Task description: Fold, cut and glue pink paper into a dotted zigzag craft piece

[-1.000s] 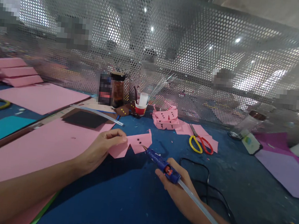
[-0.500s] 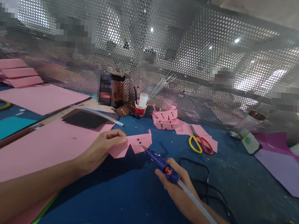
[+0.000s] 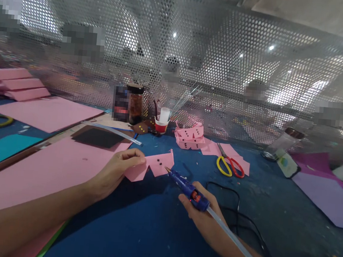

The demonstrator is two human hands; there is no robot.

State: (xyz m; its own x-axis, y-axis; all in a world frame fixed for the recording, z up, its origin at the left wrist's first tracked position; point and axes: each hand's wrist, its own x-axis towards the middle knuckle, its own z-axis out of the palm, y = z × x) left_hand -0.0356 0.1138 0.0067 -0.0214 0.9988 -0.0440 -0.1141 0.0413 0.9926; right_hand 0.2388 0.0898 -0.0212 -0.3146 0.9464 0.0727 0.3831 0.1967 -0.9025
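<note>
My left hand pinches the left end of a pink cut-out paper piece, which has a notch in its lower edge and small black squares on it. A blue glue gun is held in my right hand, its fingers wrapped around the body. The nozzle points up and left, close to the paper's lower right part; whether it touches cannot be made out. A long clear glue stick sticks out of the gun's back end. The paper is off the blue table.
Similar pink pieces are stacked at the back, beside scissors with yellow and red handles. A red-and-white cup and a dark-lidded jar stand near the perforated metal screen. A black cable lies right; pink sheets lie left.
The glue gun's nozzle has shifted slightly to the right along the pink paper piece. My left hand and the paper have hardly moved.
</note>
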